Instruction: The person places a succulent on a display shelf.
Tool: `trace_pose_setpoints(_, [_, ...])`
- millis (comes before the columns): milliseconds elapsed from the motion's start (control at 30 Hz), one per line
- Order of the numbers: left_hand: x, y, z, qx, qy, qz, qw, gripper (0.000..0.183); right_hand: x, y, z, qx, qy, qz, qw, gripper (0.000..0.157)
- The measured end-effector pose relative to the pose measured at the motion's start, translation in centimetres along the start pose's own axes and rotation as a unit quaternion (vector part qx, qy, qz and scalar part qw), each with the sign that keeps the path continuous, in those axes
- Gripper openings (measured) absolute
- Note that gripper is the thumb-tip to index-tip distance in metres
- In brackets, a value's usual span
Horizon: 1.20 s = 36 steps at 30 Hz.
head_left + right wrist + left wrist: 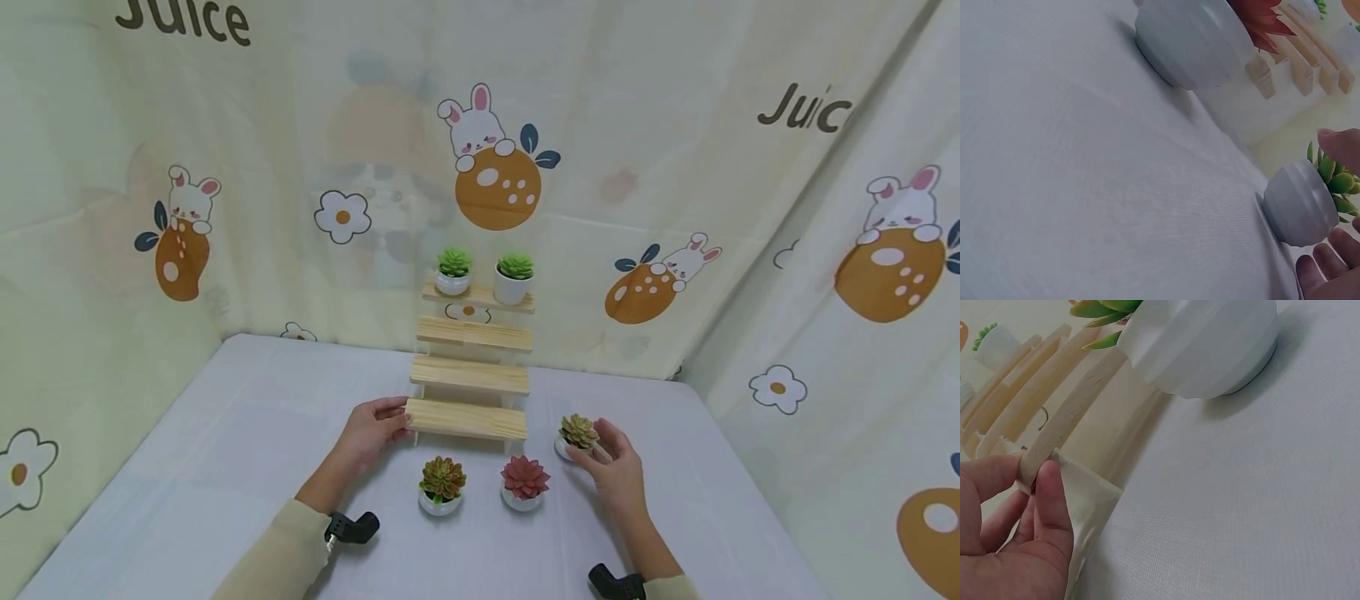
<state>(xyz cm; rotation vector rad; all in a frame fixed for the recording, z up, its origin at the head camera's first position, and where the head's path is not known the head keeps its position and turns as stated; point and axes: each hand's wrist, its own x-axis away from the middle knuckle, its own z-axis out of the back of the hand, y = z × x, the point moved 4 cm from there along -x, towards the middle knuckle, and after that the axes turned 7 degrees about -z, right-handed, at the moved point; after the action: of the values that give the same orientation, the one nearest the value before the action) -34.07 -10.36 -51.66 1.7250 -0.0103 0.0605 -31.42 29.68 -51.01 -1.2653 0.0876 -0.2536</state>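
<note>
My left hand (375, 429) pinches the left end of the lowest board of a four-tier wooden display stand (467, 419); in the left wrist view, thumb and fingers (1054, 500) meet on the board's end. My right hand (618, 467) is around a small white pot with a yellow-green succulent (578, 431), right of the stand. In the right wrist view, the thumb is on one side of this white pot (1300, 203) and the fingers on the other, with small gaps showing. The pot sits on the table.
In front of the stand are a potted brown-green succulent (442, 479) and a potted red succulent (525, 477). Two potted green plants, one left (453, 265) and one right (514, 271), occupy the top board. A printed curtain (285, 125) hangs behind the white table (247, 433).
</note>
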Motion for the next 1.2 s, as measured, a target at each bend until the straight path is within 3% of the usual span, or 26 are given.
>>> trace_pose_setpoints(233, [0.0, 0.0, 0.0, 0.011, 0.001, -0.004, 0.9999, 0.042, -0.1, 0.8, -0.2, -0.012, -0.004, -0.041, 0.999, 0.089])
trace_pose_setpoints(533, [-0.2, -0.2, 0.0, 0.009, -0.001, 0.003, 1.0, 0.042, -0.2, 1.2, -0.5, 0.014, 0.007, -0.027, 1.0, 0.075])
trace_pose_setpoints(1200, [0.0, 0.2, 0.0, -0.024, -0.008, -0.003, 0.9997, 0.041, 0.1, 1.2, -0.8, 0.055, 0.055, -0.005, 0.997, 0.066])
